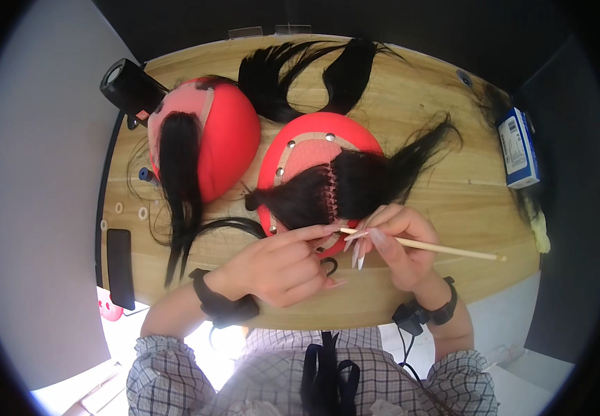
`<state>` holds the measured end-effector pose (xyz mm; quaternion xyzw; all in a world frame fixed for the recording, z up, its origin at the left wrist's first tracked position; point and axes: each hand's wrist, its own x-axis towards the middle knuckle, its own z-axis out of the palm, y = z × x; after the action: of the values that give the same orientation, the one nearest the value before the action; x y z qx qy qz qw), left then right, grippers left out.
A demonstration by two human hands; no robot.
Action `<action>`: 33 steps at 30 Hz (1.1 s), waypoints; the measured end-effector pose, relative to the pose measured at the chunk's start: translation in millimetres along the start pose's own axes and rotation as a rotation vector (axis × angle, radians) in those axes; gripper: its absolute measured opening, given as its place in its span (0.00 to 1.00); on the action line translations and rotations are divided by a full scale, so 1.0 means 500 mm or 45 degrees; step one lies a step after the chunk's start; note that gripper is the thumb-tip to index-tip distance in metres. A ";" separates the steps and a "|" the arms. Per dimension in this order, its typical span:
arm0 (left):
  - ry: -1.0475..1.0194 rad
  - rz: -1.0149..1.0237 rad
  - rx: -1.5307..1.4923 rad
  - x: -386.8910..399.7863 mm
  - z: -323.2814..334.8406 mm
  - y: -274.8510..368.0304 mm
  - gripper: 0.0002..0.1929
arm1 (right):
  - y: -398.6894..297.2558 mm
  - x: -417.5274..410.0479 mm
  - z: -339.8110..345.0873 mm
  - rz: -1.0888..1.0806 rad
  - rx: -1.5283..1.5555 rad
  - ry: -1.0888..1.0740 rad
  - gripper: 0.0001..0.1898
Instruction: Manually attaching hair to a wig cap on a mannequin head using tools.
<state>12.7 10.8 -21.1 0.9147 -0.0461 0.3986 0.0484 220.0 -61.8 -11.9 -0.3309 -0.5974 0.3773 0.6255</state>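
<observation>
My right hand grips a slim wooden-handled tool, its tip pointing left. That tip meets the index fingertip of my left hand, whose other fingers are curled; whether they pinch any hair I cannot tell. Both hands are at the near edge of a red head form bearing a pale lace wig cap, fastened with several round-headed pins. Black hair on the cap is parted in two: a left section gathered to a tied end, and a right section trailing away. Between them runs a row of small knots.
A second red head form with black hair stands left, by a black cylinder. Loose hair lies behind. A blue-white box sits right; a dark phone-like slab and small rings lie left.
</observation>
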 end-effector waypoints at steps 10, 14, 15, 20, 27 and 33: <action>0.101 -0.088 0.081 -0.002 -0.002 -0.002 0.11 | 0.004 0.003 0.006 -0.065 -0.159 0.003 0.02; 0.123 -0.136 0.052 -0.006 0.000 0.002 0.08 | 0.009 -0.002 0.012 -0.178 -0.345 0.007 0.05; 0.131 -0.187 0.016 -0.007 0.000 0.004 0.07 | 0.009 0.000 0.012 -0.176 -0.344 0.005 0.05; 0.150 -0.235 -0.033 -0.012 0.000 0.007 0.04 | 0.019 0.003 0.011 -0.378 -0.525 -0.058 0.08; 0.156 -0.261 -0.083 -0.015 -0.002 0.008 0.03 | 0.016 0.007 0.017 -0.437 -0.582 -0.080 0.09; 0.151 -0.282 -0.094 -0.016 -0.003 0.009 0.03 | 0.020 0.005 0.020 -0.444 -0.584 -0.069 0.09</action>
<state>5.7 6.8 -26.1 0.8866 0.0435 0.4423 0.1282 209.4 -55.1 -18.6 -0.3458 -0.7316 0.1277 0.5735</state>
